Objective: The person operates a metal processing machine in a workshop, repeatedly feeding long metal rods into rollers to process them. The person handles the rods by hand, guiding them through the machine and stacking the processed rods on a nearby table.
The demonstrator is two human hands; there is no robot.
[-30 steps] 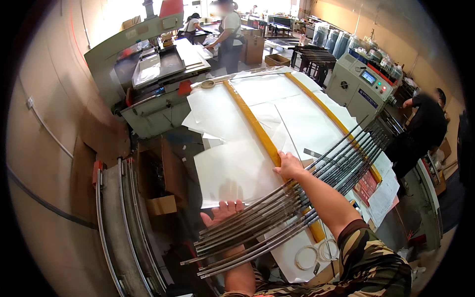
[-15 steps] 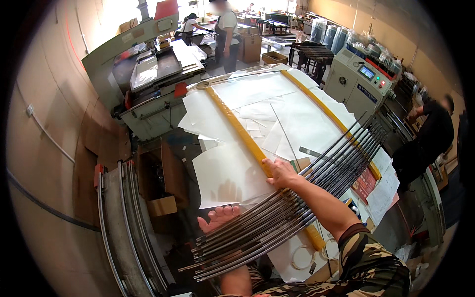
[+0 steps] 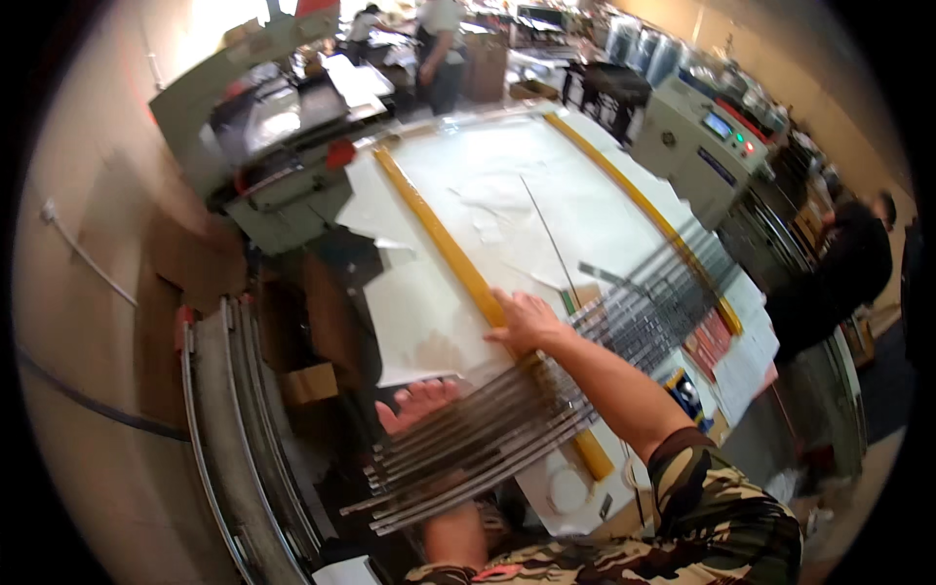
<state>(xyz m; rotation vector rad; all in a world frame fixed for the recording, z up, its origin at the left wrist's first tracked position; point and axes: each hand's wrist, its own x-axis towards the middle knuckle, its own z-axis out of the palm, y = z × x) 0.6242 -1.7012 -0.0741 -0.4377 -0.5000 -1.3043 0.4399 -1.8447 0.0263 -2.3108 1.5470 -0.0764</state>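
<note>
A row of long, thin metal rods point(image 3: 468, 439) lies side by side across two yellow bars, its near-left ends hanging past the table's edge. The rods are smeared by motion. My left hand point(image 3: 419, 405) is under that overhanging end, palm up, its stretched fingers showing beyond the far side and its palm partly hidden by the rods. Over the rods reaches my right arm. My right hand point(image 3: 526, 322) rests on the left yellow bar point(image 3: 439, 234) at the rods' far edge, fingers spread and thumb out. The right yellow bar point(image 3: 634, 195) supports the rods' other end.
White sheets point(image 3: 419, 322) cover the table, with one thin loose rod point(image 3: 549, 234) on them. An open cardboard box point(image 3: 312, 383) and metal rails point(image 3: 229, 390) stand at the left. A control cabinet point(image 3: 682, 146) and a person in black point(image 3: 843, 253) are at the right.
The whole view has shifted slightly, and the rods now look blurred. Both hands keep nearly the same places relative to the rods and the left yellow bar.
</note>
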